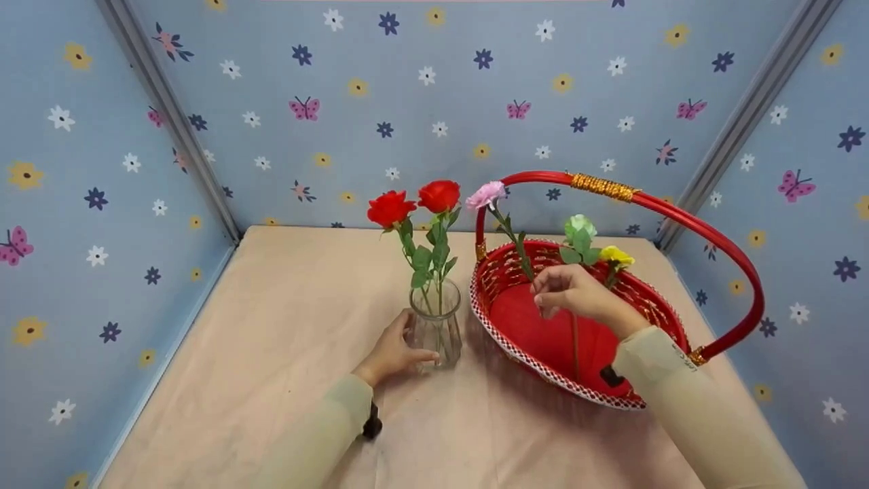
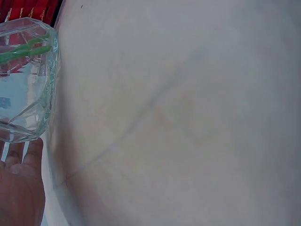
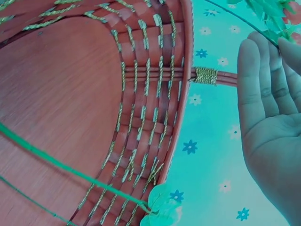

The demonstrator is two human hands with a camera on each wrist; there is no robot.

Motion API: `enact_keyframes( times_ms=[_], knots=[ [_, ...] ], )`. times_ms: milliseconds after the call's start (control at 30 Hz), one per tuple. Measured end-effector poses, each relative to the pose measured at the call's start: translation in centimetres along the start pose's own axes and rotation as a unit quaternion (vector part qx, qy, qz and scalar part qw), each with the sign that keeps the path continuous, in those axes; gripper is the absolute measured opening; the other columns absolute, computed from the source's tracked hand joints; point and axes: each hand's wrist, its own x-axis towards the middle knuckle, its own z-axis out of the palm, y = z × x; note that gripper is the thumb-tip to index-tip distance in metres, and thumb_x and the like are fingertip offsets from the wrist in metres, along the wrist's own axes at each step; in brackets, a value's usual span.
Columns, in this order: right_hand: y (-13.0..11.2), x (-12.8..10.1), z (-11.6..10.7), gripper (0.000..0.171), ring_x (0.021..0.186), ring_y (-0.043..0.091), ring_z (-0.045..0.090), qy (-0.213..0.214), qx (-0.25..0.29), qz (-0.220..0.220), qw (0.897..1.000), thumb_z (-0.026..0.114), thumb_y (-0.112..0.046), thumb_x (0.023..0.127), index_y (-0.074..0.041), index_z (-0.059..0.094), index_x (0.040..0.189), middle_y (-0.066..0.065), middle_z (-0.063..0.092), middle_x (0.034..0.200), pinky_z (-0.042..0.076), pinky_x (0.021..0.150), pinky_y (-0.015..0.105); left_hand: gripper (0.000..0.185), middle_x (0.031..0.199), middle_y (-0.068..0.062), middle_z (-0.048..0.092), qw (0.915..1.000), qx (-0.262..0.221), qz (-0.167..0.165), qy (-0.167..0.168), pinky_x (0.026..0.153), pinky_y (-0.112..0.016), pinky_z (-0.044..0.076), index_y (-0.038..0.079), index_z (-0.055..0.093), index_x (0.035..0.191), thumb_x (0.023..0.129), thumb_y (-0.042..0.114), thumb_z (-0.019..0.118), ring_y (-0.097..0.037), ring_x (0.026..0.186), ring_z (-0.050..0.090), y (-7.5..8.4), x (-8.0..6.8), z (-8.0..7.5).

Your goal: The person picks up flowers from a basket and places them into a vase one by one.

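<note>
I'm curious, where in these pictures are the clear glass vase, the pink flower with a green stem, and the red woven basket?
Clear glass vase (image 1: 436, 333): head view, middle of its body.
Pink flower with a green stem (image 1: 486, 195): head view, the bloom.
Red woven basket (image 1: 512, 312): head view, bare inside floor.

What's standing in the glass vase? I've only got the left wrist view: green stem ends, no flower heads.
Observer: Two red roses, heads well above the mouth of the glass vase.
Operator: Right hand isn't in my frame. What's it doing?
Observer: Pinching a pink flower by its stem, over the red basket.
Operator: I see just a corner of that basket. Other flowers there?
Observer: Yes, a yellow flower and a pale green flower show at its far side in the head view.
</note>
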Motion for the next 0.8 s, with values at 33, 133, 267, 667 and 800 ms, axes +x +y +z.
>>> enact_keyframes(
  times_ms=[33, 133, 267, 667, 800],
  knots=[
    [-0.2, 0.1, 0.1, 0.018, 0.076, 0.018, 0.073, 0.001, 0.003, -0.004, 1.000, 0.071, -0.006, 0.102, 0.009, 0.066, 0.110, 0.008, 0.074, 0.088, 0.067, 0.075, 0.034, 0.097, 0.160, -0.012, 0.056, 1.0000, 0.001, -0.001, 0.000, 0.128, -0.057, 0.041, 0.015, 0.047, 0.155, 0.077, 0.036, 0.101, -0.035, 0.153, 0.049, 0.0, 0.0, 0.0],
    [-0.7, 0.4, 0.5, 0.018, 0.077, 0.019, 0.074, 0.003, 0.010, -0.012, 1.000, 0.071, -0.006, 0.102, 0.010, 0.067, 0.110, 0.008, 0.074, 0.088, 0.067, 0.075, 0.034, 0.099, 0.161, -0.013, 0.056, 1.0000, 0.005, -0.003, 0.000, 0.128, -0.057, 0.041, 0.014, 0.046, 0.156, 0.077, 0.037, 0.101, -0.036, 0.153, 0.049, 0.0, 0.0, 0.0],
    [-1.6, 0.9, 1.2, 0.019, 0.076, 0.018, 0.074, 0.007, 0.021, -0.016, 1.000, 0.073, -0.006, 0.102, 0.009, 0.067, 0.110, 0.006, 0.074, 0.088, 0.068, 0.075, 0.034, 0.102, 0.163, -0.014, 0.053, 0.9999, 0.006, -0.008, -0.002, 0.129, -0.057, 0.039, 0.012, 0.045, 0.158, 0.076, 0.036, 0.101, -0.036, 0.156, 0.046, 0.2, 0.0, -0.1],
    [-3.4, 2.9, 3.6, 0.015, 0.075, 0.017, 0.074, 0.028, 0.041, -0.038, 0.998, 0.072, -0.005, 0.102, 0.006, 0.066, 0.109, 0.006, 0.075, 0.086, 0.067, 0.075, 0.031, 0.098, 0.165, -0.013, 0.051, 0.9998, -0.007, -0.017, 0.000, 0.130, -0.059, 0.038, 0.014, 0.046, 0.156, 0.077, 0.032, 0.101, -0.037, 0.158, 0.043, 0.2, -0.2, 0.1],
    [-3.8, 3.6, 4.5, 0.011, 0.073, 0.016, 0.073, 0.042, 0.053, -0.043, 0.997, 0.071, -0.002, 0.102, 0.006, 0.066, 0.108, 0.004, 0.075, 0.085, 0.067, 0.074, 0.031, 0.098, 0.166, -0.013, 0.050, 0.9996, -0.003, -0.027, 0.000, 0.130, -0.059, 0.038, 0.015, 0.045, 0.157, 0.078, 0.031, 0.101, -0.037, 0.158, 0.043, 0.2, -0.1, 0.1]
  ],
)
